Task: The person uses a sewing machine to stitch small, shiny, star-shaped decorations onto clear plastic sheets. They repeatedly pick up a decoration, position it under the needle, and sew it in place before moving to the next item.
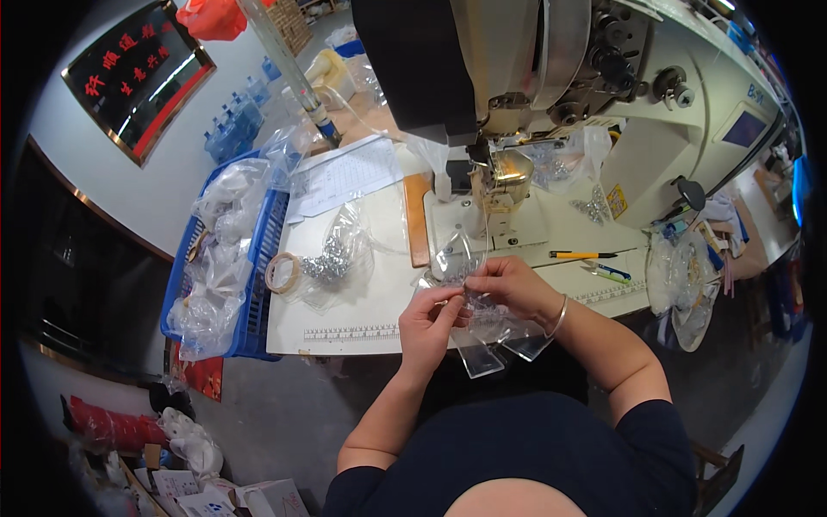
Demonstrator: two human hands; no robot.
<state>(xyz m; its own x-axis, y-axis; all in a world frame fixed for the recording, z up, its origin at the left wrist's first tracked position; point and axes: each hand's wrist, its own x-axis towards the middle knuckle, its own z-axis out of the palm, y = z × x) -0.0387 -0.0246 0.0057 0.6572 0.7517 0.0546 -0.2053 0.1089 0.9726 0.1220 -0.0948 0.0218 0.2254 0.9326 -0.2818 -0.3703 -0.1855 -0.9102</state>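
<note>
My left hand and my right hand meet at the front edge of the white sewing table, fingertips almost touching. Both are closed in a pinch on a clear plastic piece, whose upper part stands up between them. Below my hands, clear plastic strips hang over the table edge. What exactly lies between the fingertips is too small to tell. A bangle circles my right wrist. Just beyond my hands is the sewing machine, its needle area above the plastic.
Left of my hands lie a bag of small shiny metal pieces, a tape roll and papers. A blue basket of clear plastic stands against the table's left side. A yellow pen and a green pen lie to the right.
</note>
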